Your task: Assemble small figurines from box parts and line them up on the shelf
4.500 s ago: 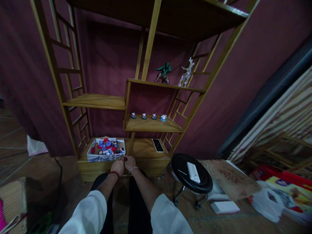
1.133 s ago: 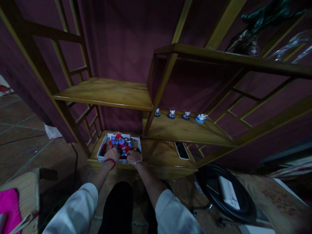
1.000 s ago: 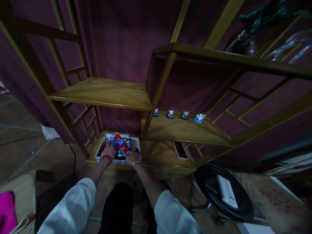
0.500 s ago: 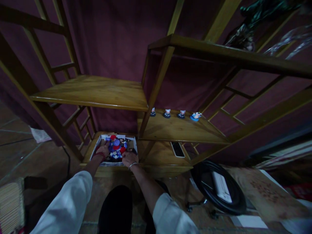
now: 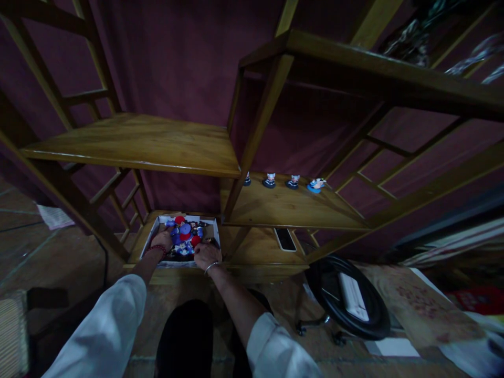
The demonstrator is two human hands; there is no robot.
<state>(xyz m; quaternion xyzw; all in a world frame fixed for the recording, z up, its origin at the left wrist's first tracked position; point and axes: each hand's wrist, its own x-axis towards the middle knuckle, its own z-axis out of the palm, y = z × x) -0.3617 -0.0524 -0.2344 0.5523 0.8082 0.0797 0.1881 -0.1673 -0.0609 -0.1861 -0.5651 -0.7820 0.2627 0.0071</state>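
Observation:
A shallow white cardboard box (image 5: 214, 227) stands on the bottom wooden shelf, packed with small painted figurines (image 5: 184, 249) in blue, purple, red and white. My left hand (image 5: 162, 240), with a red bead bracelet at the wrist, reaches in at the box's left side, fingers bent among the figurines. Over the box's front right part is my right hand (image 5: 206, 254), wearing a silver bangle. Its fingers are curled down beside a round red piece (image 5: 195, 241). Whatever lies within either hand's fingers is hidden or too small to make out.
Several small figurines (image 5: 292, 181) stand on the middle right shelf (image 5: 291, 210). A phone (image 5: 285, 239) lies on the bottom shelf. A black round stool (image 5: 378, 320) with a white object on it stands at the right. The upper left shelf (image 5: 134, 142) overhangs the box.
The view has shifted slightly, so the shelf looks a little nearer. Both hands stay in the box in nearly the same places, with only small finger movement.

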